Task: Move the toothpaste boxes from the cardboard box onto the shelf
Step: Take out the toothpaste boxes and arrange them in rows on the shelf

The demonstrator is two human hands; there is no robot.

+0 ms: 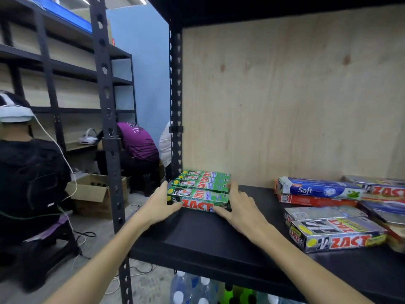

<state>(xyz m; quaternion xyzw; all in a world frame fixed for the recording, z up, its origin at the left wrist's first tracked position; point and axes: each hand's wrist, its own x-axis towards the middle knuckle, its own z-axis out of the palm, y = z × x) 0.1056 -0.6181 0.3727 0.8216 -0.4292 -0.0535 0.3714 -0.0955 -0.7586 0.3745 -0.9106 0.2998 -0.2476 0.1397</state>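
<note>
Both hands, left and right, fingers straight, press the ends of the green Zact toothpaste boxes, likely squaring them into the shelf corner

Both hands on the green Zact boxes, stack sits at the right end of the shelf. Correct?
Not quite. The head view shows the green Zact boxes at the shelf's left end, by the upright. The left hand and right hand do flank them.
</note>
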